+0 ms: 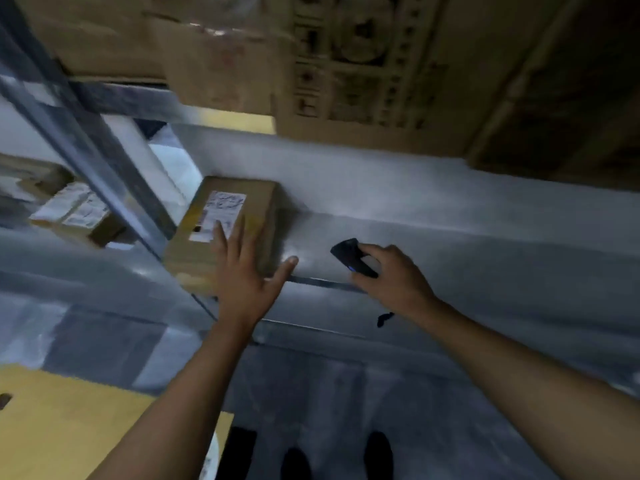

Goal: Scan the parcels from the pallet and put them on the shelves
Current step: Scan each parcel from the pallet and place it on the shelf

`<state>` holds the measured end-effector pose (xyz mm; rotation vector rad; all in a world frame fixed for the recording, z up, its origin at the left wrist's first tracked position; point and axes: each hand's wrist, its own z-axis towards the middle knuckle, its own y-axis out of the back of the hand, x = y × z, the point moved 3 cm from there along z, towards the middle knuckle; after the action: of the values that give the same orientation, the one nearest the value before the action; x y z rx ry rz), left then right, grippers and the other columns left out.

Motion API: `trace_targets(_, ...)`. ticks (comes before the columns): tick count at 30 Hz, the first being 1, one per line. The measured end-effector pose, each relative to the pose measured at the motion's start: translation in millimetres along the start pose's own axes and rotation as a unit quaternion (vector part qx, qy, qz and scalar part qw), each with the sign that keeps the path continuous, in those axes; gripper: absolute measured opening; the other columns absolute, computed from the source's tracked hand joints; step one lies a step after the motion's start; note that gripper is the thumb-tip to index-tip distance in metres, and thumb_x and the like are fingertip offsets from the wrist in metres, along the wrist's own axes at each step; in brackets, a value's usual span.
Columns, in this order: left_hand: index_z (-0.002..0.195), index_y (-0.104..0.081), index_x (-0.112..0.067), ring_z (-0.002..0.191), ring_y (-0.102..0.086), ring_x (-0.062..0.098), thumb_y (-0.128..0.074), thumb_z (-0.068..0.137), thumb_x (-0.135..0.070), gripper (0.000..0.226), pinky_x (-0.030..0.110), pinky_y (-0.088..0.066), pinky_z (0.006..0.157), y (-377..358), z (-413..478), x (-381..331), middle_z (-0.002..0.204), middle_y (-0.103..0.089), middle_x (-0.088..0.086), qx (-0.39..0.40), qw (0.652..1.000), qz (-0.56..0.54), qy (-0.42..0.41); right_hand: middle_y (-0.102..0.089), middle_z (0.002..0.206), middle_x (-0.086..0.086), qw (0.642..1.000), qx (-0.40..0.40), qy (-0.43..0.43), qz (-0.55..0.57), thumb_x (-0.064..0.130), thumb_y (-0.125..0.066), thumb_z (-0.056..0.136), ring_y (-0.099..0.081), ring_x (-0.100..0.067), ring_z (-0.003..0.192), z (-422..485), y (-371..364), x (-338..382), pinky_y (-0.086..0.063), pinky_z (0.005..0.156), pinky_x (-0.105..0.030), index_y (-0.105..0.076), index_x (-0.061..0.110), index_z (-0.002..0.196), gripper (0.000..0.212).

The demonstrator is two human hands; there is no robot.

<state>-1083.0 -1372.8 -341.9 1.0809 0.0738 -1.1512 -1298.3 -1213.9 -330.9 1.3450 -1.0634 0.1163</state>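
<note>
A small brown cardboard parcel (242, 202) with a white label lies on the grey metal shelf (450, 216), at its left end beside the upright post. My left hand (246, 268) rests flat on the parcel's near part, fingers spread, not gripping it. To the right, my right hand (391, 275) holds a black handheld scanner (349, 256) with a small blue light, just above the shelf's front edge. The picture is blurred.
Big cardboard boxes (363, 64) fill the shelf level above. A grey upright post (86, 143) stands at left, with another labelled parcel (74, 213) beyond it. A yellow surface (69, 427) lies at the lower left. My dark shoes (298, 459) show on the grey floor.
</note>
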Motion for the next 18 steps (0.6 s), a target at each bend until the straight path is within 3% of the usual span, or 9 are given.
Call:
trace_targets(3,0.147,-0.051,-0.017,0.157,-0.015,0.037,-0.058,0.089,-0.068,0.077,0.058,-0.017,0.125,-32.6,-7.1,-56.1,0.163,-0.038,0.009,0.090,0.994,-0.041,-0.044,-0.049,0.111,0.008,0.998,-0.046,-0.051,0.009,0.059,-0.063,0.085,-0.057,-0.010,0.092,-59.1,43.5,-45.7,-0.045,0.068,-0.022,-0.047,0.048,0.141,0.059)
trace_targets(7,0.151,-0.048,-0.023,0.157,-0.016,0.035,-0.050,0.086,-0.077,0.084,0.060,-0.010,0.122,-89.5,-33.2,-164.9,0.166,-0.032,0.003,0.205,0.965,-0.083,-0.140,-0.051,0.114,0.005,0.980,-0.145,-0.131,0.022,0.060,-0.065,0.083,-0.060,-0.015,0.099,-153.6,107.9,-118.7,-0.054,0.082,-0.032,-0.046,0.048,0.142,0.062)
trace_targets(13,0.157,-0.037,-0.035,0.159,-0.004,0.024,-0.049,0.081,-0.084,0.092,0.053,0.003,0.127,-172.4,-142.6,-375.1,0.169,-0.022,-0.008,0.377,0.869,-0.136,-0.289,-0.058,0.121,-0.004,0.920,-0.290,-0.262,-0.015,0.053,-0.070,0.082,-0.059,-0.026,0.115,-364.7,204.7,-243.5,-0.050,0.094,-0.040,-0.052,0.041,0.139,0.061)
trace_targets(18,0.153,-0.045,-0.026,0.155,-0.016,0.039,-0.048,0.078,-0.083,0.094,0.060,-0.011,0.124,-222.1,-297.8,-559.1,0.165,-0.035,0.001,0.446,0.786,-0.168,-0.394,-0.054,0.128,-0.001,0.835,-0.388,-0.389,-0.021,0.060,-0.068,0.082,-0.058,-0.024,0.115,-586.2,251.4,-343.1,-0.050,0.092,-0.039,-0.049,0.041,0.141,0.064)
